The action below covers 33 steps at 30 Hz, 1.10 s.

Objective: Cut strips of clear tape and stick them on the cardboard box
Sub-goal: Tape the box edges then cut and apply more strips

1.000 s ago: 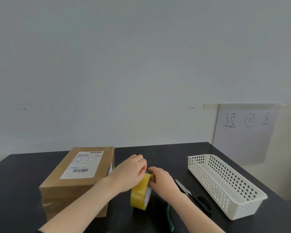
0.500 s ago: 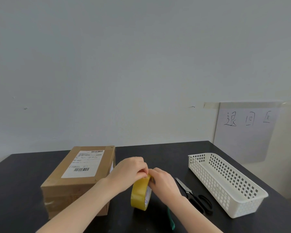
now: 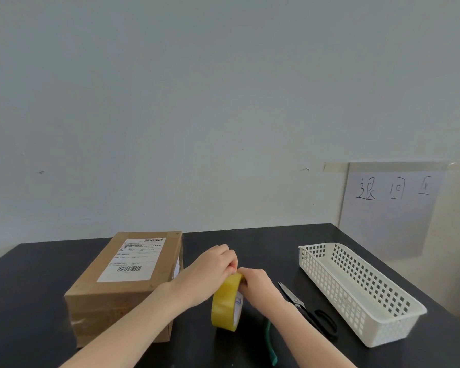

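Presently your left hand (image 3: 210, 272) and right hand (image 3: 258, 285) both hold the upright tape (image 3: 225, 304), fingers (image 3: 230, 264) curled at its top edge, seemingly hunting the free end. Box (image 3: 128, 282) lies at nine o'clock, scissors (image 3: 311, 312) at three. Next: peel a strip, then reach right.

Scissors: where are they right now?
Head view, right of centre: the scissors lie on the black table between the right hand, which holds the tape roll, and the white basket.
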{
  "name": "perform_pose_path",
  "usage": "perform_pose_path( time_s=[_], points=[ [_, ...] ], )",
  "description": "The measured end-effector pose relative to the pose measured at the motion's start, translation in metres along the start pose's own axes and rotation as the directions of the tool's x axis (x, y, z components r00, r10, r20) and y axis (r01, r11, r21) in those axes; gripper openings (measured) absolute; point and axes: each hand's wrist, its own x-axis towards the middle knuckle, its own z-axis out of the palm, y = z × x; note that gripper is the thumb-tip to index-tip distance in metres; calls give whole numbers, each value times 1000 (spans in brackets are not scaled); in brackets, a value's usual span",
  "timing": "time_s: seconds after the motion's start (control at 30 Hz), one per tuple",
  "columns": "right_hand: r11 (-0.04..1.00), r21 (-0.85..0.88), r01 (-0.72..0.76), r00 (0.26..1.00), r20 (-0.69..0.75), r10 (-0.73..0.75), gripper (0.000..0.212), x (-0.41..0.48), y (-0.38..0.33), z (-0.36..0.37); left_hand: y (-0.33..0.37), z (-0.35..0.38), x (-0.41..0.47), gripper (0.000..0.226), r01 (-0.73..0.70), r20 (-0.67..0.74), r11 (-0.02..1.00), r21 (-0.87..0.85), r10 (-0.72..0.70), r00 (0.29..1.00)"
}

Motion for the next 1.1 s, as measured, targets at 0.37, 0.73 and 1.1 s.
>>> perform_pose_path(
  time_s=[0.37, 0.73, 1.1],
  points=[
    [986, -40, -164, 962, 217, 168, 16, 16, 3, -6, 10, -25, 3, 11, -32, -49, 999, 1, 32, 998],
    [961, 16, -277, 901, 351, 254, 21, 19, 0, -8, 8, -38, 4, 11, -17, -66, 1000, -5, 17, 998],
    [978, 156, -137, 955, 281, 89, 18, -13, 15, -37, 9, -42, 16, 8, 16, -61, 1000, 5, -16, 998]
  ],
)
